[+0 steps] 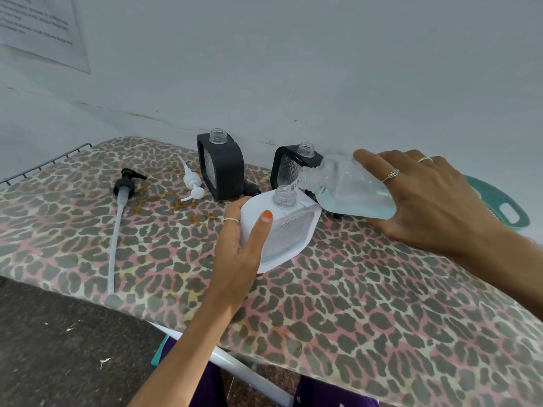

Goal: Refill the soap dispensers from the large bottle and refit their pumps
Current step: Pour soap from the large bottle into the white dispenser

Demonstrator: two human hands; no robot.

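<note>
The right hand (426,198) grasps the large bottle (349,186), tipped nearly level so its threaded mouth sits just over the open neck of the white soap dispenser (282,230). The left hand (244,239) grips that dispenser by its side, thumb laid along the front face, and holds it tilted on the leopard-print ironing board (352,318). Pale blue liquid lies pooled in the lower side of the bottle, and a thin clear run seems to be passing at the 2 mouths.

2 black dispensers stand behind with open necks: the left one (221,168) upright, the right one (289,165) partly hidden by the bottle. A black pump with a long tube (122,198) and a white pump (192,183) lie loose on the board well to the left. A teal handled object (505,207) shows past the right hand.

The risk I see is spill. The dispenser neck is narrow and the dispenser is held at a slant, so a slight drift of either hand, or a steeper tip bringing a surge, could send soap down the white face onto the cloth. Overfilling would push liquid out when the pump tube goes in.

No brand or label is readable on any container. A printed sheet (41,27) on the wall carries text too blurred to read
</note>
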